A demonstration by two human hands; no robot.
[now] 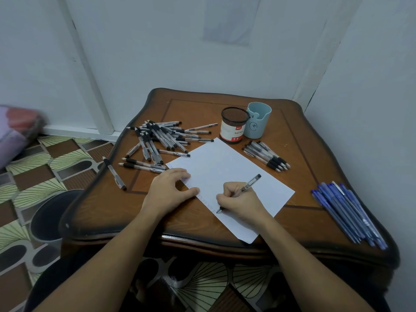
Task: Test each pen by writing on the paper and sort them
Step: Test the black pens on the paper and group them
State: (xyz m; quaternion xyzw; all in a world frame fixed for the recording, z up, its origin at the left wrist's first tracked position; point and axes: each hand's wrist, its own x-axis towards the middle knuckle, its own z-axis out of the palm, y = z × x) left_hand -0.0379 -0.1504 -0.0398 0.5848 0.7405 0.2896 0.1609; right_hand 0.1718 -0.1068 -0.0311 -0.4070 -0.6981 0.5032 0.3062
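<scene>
A white sheet of paper (229, 174) lies at a slant on the brown wooden table (299, 154). My right hand (242, 202) grips a clear pen with black ends (248, 184), its tip touching the paper near the sheet's left edge, beside a row of small marks. My left hand (170, 190) rests on the paper's left edge, fingers loosely curled, holding nothing. A loose pile of clear black pens (159, 140) lies to the back left. A neater group of the same pens (267, 157) lies right of the paper. Several blue pens (349, 212) lie at the table's right edge.
A black mesh pen cup with a red and white label (234, 126) and a light blue holder (257, 120) stand behind the paper. One single pen (114, 173) lies near the table's left edge. A dark bin (50, 215) stands on the patterned floor, left of the table.
</scene>
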